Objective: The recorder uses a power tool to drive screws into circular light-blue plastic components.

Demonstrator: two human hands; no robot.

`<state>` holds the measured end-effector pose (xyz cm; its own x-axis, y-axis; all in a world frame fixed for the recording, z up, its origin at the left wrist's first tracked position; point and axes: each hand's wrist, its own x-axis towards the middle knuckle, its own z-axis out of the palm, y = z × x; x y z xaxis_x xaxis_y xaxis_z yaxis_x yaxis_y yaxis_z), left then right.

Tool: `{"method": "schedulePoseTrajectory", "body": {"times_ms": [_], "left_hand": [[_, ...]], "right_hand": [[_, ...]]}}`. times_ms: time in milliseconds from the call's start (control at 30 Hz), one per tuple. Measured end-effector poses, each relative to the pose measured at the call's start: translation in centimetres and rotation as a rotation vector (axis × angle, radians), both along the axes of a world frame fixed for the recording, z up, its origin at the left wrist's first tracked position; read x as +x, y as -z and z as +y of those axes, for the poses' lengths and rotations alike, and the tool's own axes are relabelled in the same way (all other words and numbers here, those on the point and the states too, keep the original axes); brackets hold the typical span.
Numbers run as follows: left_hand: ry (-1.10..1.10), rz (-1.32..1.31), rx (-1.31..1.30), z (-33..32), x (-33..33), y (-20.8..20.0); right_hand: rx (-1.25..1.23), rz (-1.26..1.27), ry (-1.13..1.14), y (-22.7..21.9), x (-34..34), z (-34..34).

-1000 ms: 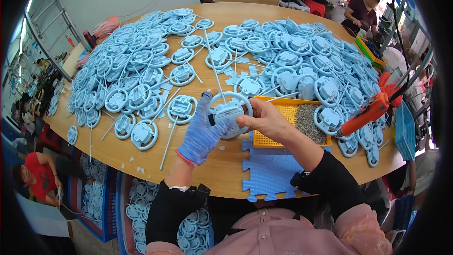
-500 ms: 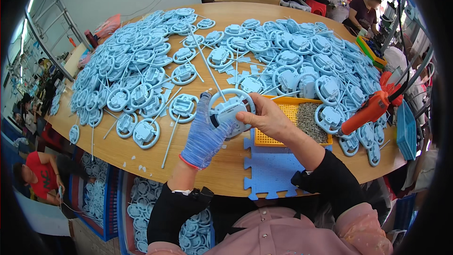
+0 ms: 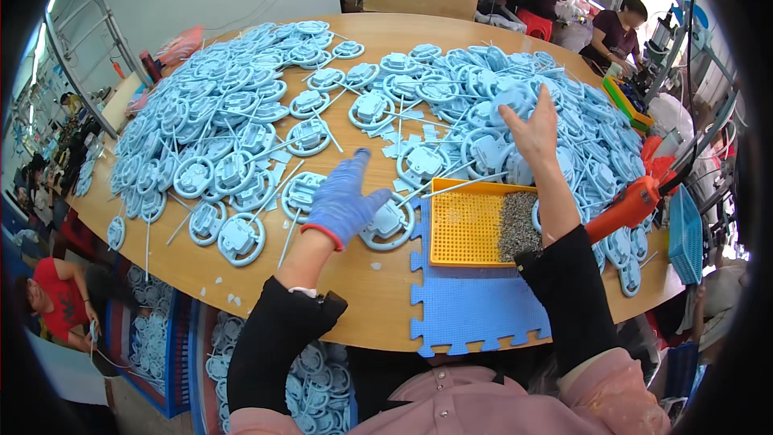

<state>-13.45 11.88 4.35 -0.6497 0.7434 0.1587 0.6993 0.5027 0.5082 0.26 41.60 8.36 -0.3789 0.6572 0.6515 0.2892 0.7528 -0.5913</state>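
Note:
My left hand (image 3: 342,201), in a blue knitted glove with a red cuff, is open above the table, thumb and fingers apart. Beside its thumb lies a light blue plastic ring with a boxy centre (image 3: 388,221); another ring part (image 3: 304,193) is partly under the glove. My bare right hand (image 3: 533,133) reaches over the right-hand pile, open, fingers pointing away. Just left of its fingers, a light blue ring part (image 3: 513,103) looks smeared by motion; whether it touches the hand is unclear.
Ring parts with thin sticks heap up left (image 3: 233,105) and right (image 3: 596,137). A yellow basket (image 3: 463,229) holds small metal screws (image 3: 519,225) on a blue foam mat (image 3: 475,306). An orange power screwdriver (image 3: 624,208) hangs at right. Crates (image 3: 179,354) stand below; other people work nearby.
Both hands have let go of the ring part they held together. My right hand has moved away over the right pile; my left has opened and stays near the table's middle.

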Motion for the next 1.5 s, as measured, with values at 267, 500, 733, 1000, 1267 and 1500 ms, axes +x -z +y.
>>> {"method": "schedulePoseTrajectory", "body": {"times_ms": [267, 500, 733, 1000, 1267, 1500], "left_hand": [[0.204, -0.062, -0.204, 11.4, -2.0, 0.1], [0.351, -0.027, -0.29, 12.6, -3.6, 0.1], [0.26, 0.064, -0.246, 9.1, -7.6, -0.5], [0.079, -0.562, 0.384, 1.0, -13.7, -4.6], [0.129, -0.881, 0.544, 8.3, -13.1, -1.7], [0.151, -0.508, 0.267, 4.9, -11.2, -1.9]], "right_hand": [[0.151, -0.915, -0.736, 3.5, -5.6, -3.4], [0.598, -1.444, -0.368, 2.8, -7.9, -5.1], [0.532, -1.323, -0.324, 4.8, -9.3, -5.1], [0.232, -1.453, -0.489, 4.1, -14.0, -7.6], [-0.118, -0.857, -0.759, 4.5, -13.6, -10.5], [0.458, -0.829, -0.53, 7.4, -12.7, -4.9]]}}
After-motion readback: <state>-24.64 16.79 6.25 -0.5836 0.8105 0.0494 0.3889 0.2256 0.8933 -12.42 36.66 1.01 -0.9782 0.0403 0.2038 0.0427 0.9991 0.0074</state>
